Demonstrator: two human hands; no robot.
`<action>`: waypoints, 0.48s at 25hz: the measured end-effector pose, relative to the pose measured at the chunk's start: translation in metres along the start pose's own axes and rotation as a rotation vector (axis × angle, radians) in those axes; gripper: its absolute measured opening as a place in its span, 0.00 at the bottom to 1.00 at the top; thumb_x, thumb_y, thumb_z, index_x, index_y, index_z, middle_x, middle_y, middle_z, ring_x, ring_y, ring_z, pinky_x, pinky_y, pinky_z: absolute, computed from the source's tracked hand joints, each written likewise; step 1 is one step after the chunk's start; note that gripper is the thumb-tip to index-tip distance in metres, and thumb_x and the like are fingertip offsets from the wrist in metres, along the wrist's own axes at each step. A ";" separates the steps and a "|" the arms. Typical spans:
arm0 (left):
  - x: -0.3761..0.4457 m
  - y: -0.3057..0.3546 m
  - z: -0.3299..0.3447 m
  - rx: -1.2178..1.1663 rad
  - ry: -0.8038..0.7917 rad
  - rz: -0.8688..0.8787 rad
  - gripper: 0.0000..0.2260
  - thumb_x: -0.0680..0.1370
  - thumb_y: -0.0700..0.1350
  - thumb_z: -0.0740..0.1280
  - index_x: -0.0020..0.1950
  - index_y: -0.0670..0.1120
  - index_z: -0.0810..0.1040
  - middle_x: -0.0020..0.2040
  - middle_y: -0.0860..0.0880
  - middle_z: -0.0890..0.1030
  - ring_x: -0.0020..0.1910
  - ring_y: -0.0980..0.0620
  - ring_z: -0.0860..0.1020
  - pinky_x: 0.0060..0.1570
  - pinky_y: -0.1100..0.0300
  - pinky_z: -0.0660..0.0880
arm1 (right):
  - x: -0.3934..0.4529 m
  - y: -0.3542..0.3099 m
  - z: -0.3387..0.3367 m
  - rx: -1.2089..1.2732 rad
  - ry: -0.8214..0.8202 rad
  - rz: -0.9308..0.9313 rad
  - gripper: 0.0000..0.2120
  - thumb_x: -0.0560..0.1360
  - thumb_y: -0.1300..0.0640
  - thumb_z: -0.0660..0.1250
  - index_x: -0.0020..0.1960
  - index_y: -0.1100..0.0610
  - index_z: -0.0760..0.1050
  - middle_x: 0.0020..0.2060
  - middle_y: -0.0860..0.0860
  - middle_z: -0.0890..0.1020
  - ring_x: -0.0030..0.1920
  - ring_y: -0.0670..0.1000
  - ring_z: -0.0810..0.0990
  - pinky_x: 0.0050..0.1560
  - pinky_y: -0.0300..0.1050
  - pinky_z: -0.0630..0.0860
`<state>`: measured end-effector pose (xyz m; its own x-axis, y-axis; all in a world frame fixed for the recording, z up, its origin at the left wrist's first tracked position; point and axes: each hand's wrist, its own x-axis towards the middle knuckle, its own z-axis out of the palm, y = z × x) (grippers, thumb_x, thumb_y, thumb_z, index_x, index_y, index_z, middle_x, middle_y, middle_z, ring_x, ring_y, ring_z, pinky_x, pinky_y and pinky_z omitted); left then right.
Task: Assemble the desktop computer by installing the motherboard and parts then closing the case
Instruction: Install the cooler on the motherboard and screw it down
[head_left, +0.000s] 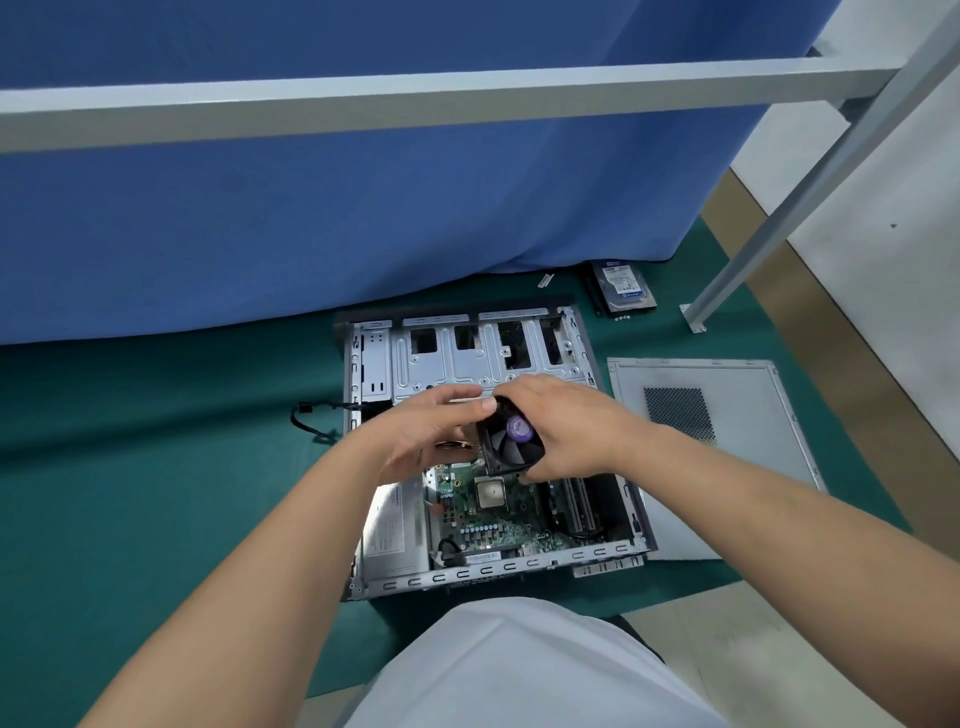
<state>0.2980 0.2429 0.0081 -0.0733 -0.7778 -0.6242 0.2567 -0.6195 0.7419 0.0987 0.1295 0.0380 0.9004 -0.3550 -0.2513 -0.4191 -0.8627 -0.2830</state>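
White fabric of the person's shirt (519, 670) fills the bottom edge, closest to the viewer, with both bare forearms reaching forward over a green surface (156, 467). At the far left of the work area, a loose black cable (311, 418) trails out of the open computer case (363, 519), which lies flat on the surface. Inside the case, a silver power supply (392, 530) sits at the near left, and the green motherboard (493, 519) lies beside it with its square processor (490, 492) uncovered. The left hand (426, 431) hovers above the board, thumb and fingers curled onto the left side of a black cooler fan (511, 436) with a purple centre label. The right hand (566, 426) grips the same fan from the right and top. The fan is held tilted in the air, just above the processor and not seated. Right of the case, the grey side panel (727, 426) lies flat on the surface. Farther back, near the blue curtain (363, 208), rests a hard drive (623, 293).
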 end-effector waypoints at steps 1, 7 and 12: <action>-0.002 -0.003 -0.006 0.009 0.035 -0.027 0.30 0.68 0.59 0.81 0.67 0.52 0.77 0.61 0.43 0.84 0.57 0.45 0.84 0.59 0.46 0.81 | -0.002 0.003 0.003 0.013 0.000 0.040 0.44 0.62 0.40 0.78 0.72 0.48 0.63 0.64 0.47 0.74 0.65 0.51 0.73 0.59 0.49 0.76; -0.009 -0.021 -0.041 0.101 0.093 -0.046 0.07 0.81 0.47 0.71 0.55 0.45 0.78 0.37 0.49 0.79 0.31 0.54 0.73 0.33 0.61 0.72 | -0.007 0.016 0.019 0.023 -0.023 0.220 0.48 0.63 0.38 0.80 0.75 0.51 0.62 0.69 0.49 0.72 0.69 0.53 0.71 0.63 0.52 0.76; -0.006 -0.021 -0.055 0.076 0.361 0.068 0.05 0.81 0.37 0.68 0.53 0.44 0.82 0.40 0.47 0.82 0.31 0.57 0.75 0.33 0.65 0.75 | -0.008 0.024 0.032 0.050 -0.078 0.291 0.50 0.63 0.37 0.80 0.77 0.51 0.61 0.69 0.50 0.72 0.70 0.54 0.70 0.66 0.53 0.74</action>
<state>0.3458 0.2658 -0.0170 0.2893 -0.7383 -0.6093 0.1760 -0.5847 0.7920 0.0774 0.1234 0.0039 0.7311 -0.5543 -0.3978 -0.6649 -0.7096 -0.2333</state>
